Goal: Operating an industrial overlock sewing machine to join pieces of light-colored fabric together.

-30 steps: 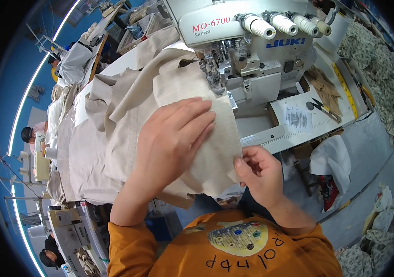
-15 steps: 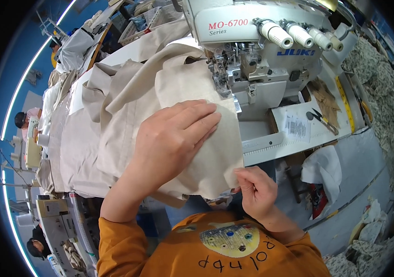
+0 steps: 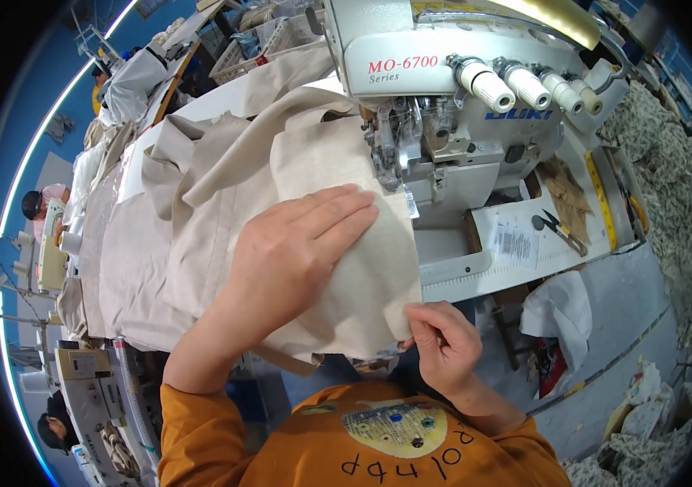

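Lying partly on the worktop point(image 3: 516, 274), the cloth point(image 3: 382, 252) has its right edge at the machine point(image 3: 399, 61): prob. part done, w/ the bit down to the R hand point(image 3: 447, 345) not thru yet. Its grip pinches the low corner; L hand point(image 3: 297, 243) lies flat, fingers together.

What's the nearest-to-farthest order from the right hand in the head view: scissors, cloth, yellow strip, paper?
1. Cloth: its edge is in the right hand.
2. Paper: right of the cloth.
3. Scissors: just right of the paper.
4. Yellow strip: farther right.
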`<state>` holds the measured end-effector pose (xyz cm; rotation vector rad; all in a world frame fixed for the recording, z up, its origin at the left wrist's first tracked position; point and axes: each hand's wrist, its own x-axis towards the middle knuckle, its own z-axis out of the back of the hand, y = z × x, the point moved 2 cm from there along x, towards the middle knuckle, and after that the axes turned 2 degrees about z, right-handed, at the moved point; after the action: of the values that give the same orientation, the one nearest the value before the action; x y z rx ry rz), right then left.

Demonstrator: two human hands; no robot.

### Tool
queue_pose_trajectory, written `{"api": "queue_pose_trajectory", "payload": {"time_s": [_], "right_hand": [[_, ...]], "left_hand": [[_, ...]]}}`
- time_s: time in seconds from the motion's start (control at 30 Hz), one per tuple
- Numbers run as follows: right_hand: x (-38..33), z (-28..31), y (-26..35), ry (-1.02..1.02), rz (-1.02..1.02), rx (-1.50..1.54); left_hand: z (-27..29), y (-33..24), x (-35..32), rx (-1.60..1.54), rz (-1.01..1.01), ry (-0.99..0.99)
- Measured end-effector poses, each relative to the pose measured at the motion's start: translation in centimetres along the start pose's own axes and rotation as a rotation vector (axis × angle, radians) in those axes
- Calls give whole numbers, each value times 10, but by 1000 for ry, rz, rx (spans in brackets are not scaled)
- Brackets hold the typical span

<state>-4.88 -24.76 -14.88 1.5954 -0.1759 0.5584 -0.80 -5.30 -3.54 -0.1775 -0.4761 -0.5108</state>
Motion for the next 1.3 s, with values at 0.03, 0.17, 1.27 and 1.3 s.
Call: {"api": "queue_pose_trajectory", "payload": {"time_s": [0.03, 0.17, 1.27, 1.3], "right_hand": [[3, 0, 0, -1, 3, -1], [17, -2, -2, -21, -17, 38], [45, 16, 4, -163, 171, -156], [50, 19, 0, -156, 137, -170]], "left_hand": [[-1, 2, 1, 18, 1, 12], [-2, 14, 9, 4, 5, 6], [-13, -32, -26, 45, -207, -159], [-13, -32, -27, 44, -216, -162]]}}
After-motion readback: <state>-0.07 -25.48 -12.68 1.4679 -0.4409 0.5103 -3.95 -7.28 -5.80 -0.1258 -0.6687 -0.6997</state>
